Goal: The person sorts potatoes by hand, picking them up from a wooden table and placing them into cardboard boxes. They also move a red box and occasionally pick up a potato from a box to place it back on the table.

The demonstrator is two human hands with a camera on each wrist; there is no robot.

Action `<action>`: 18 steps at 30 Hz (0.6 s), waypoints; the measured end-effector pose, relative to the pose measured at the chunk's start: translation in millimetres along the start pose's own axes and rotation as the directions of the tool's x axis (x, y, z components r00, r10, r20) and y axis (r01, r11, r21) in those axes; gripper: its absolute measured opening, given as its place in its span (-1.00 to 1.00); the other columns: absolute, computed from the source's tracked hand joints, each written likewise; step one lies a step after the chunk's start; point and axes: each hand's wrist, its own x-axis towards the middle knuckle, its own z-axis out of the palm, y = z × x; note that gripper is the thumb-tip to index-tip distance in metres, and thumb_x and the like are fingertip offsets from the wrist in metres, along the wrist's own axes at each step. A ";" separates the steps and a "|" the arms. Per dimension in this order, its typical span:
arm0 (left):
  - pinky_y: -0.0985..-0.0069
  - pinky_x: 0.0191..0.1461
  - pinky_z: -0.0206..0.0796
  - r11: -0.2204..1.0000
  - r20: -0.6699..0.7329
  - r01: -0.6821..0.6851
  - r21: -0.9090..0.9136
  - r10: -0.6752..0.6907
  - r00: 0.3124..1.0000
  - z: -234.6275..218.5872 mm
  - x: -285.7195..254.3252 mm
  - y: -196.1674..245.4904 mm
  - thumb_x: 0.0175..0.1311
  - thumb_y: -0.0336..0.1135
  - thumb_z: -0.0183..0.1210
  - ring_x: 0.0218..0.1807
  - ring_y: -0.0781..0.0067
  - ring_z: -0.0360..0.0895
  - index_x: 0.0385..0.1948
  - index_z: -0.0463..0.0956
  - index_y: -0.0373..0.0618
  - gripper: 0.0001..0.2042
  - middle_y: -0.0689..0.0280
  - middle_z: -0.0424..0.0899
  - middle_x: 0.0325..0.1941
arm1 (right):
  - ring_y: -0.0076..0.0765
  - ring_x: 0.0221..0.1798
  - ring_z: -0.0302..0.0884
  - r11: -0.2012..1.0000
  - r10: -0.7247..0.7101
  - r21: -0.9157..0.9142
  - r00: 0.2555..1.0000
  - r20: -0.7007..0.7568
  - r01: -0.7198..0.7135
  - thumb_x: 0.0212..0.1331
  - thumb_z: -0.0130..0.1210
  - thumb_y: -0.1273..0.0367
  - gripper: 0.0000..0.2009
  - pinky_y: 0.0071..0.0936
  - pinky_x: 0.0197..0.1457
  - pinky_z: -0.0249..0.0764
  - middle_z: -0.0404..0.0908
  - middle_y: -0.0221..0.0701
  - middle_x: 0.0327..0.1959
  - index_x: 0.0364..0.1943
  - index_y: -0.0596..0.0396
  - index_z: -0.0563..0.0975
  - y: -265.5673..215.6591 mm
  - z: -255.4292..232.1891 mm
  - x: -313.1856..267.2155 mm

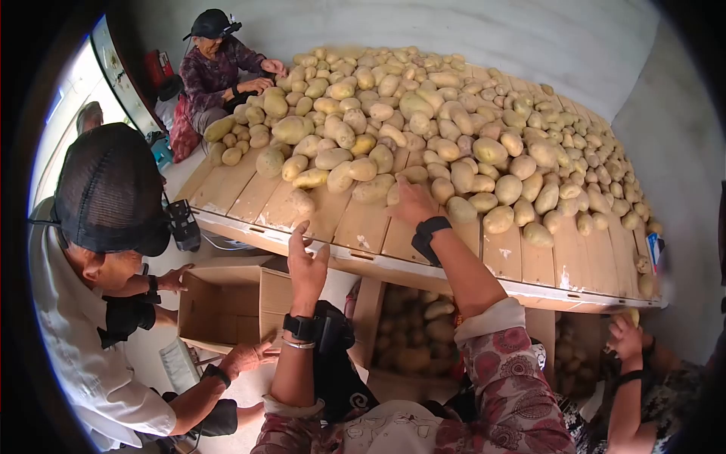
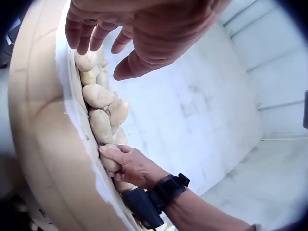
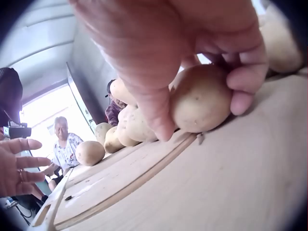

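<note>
My right hand reaches onto the wooden table at the front edge of a big potato pile. In the right wrist view its fingers and thumb curl round one pale potato that rests on the boards. The left wrist view shows the same right hand gripping that potato at the table edge. My left hand is raised in front of the table edge, fingers straight and spread, holding nothing. A lone potato lies just beyond it.
A person at the left holds an open cardboard box below the table edge. Another person sits at the far corner by the pile. At the lower right someone's hand holds a potato. Crates of potatoes stand under the table.
</note>
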 end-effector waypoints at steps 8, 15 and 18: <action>0.29 0.38 -0.07 0.960 0.226 -0.181 0.213 0.131 0.965 61.4 51.8 25.9 -0.05 -0.49 0.25 0.40 -0.04 -0.01 0.15 0.27 -0.20 -0.39 -0.13 0.08 0.33 | 0.06 -0.08 0.52 0.993 -0.088 0.079 0.995 -0.038 0.091 -0.31 0.33 0.38 -0.31 -0.22 -0.05 0.49 0.54 -0.01 -0.20 0.00 0.42 0.30 -33.8 19.7 30.1; 0.39 0.31 0.12 0.984 0.331 -0.115 -0.135 0.154 0.931 75.5 67.1 14.2 0.01 -0.60 0.22 0.33 0.14 0.19 0.16 0.31 -0.12 -0.42 0.04 0.18 0.31 | 0.13 -0.08 0.49 0.989 -0.086 0.108 0.986 -0.144 0.102 -0.20 0.24 0.44 -0.29 -0.19 -0.07 0.50 0.52 -0.04 -0.15 0.14 0.41 0.22 -32.0 57.0 53.7; 0.31 0.32 0.09 0.990 0.330 -0.118 -0.072 0.136 0.934 74.3 63.8 21.3 -0.09 -0.60 0.23 0.38 -0.03 0.07 0.07 0.38 -0.20 -0.46 -0.08 0.09 0.35 | 0.15 -0.01 0.43 0.987 -0.098 0.116 0.987 -0.129 0.113 -0.17 0.19 0.45 -0.29 -0.17 -0.01 0.45 0.51 -0.03 -0.14 0.16 0.41 0.19 -33.6 36.8 34.9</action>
